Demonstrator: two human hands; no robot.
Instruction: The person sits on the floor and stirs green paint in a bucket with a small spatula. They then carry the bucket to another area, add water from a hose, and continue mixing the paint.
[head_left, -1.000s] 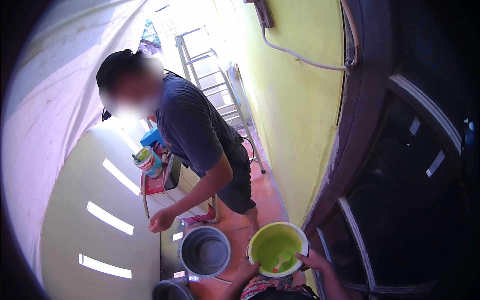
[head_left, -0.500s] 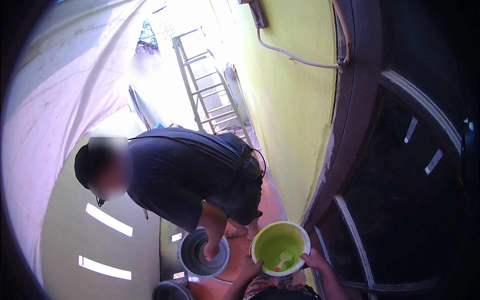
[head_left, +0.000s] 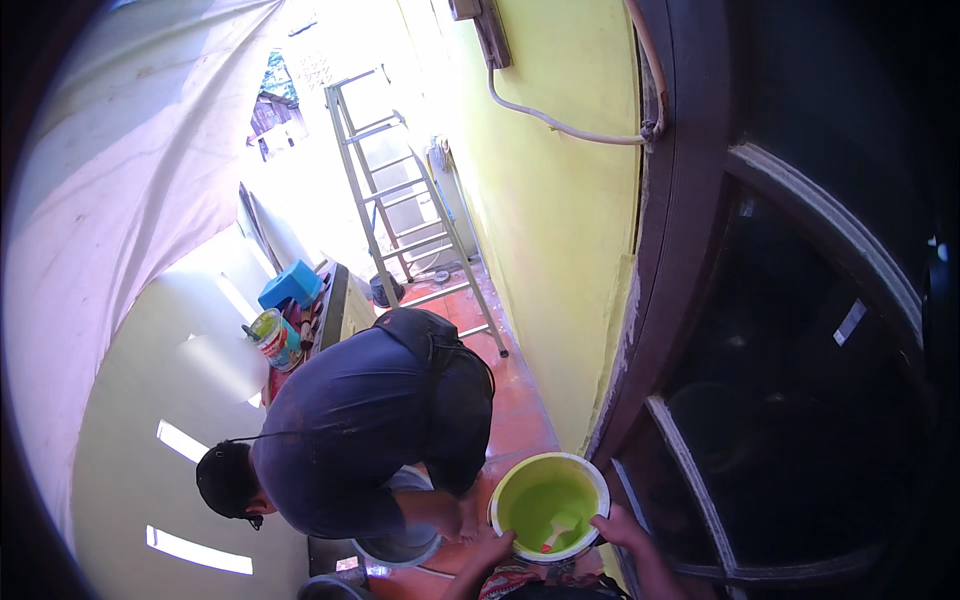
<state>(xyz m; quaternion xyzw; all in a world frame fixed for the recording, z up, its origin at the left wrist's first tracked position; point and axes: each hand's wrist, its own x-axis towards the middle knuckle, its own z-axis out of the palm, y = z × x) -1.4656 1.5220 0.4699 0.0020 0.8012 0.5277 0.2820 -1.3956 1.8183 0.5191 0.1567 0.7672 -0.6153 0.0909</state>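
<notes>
Gripping the green bucket [head_left: 548,505] by its rim from 2 sides, the person holds it low in front of the body, just above the red tiled floor [head_left: 515,410] and next to the dark door frame [head_left: 690,250]. The left hand [head_left: 492,550] sits on the near left edge with its fingers curled over the lip; the right hand [head_left: 622,528] holds the near right edge, fingers together and wrapped on the rim. Both forearms rise from the lower edge, elbows tucked in.

This bucket looks like thin, fairly stiff plastic, and it probably flexes if squeezed hard. A little green liquid pools at the bottom around a pale tool, so the load seems light but can slosh; keeping it level matters. A wet rim could be slippery, so a grasp on 2 opposite sides seems the safest hold.

Close by on the left, a co-worker in a dark shirt [head_left: 360,420] bends over a grey bucket [head_left: 400,545]. A ladder [head_left: 400,200] leans against the yellow wall [head_left: 560,200] behind.
</notes>
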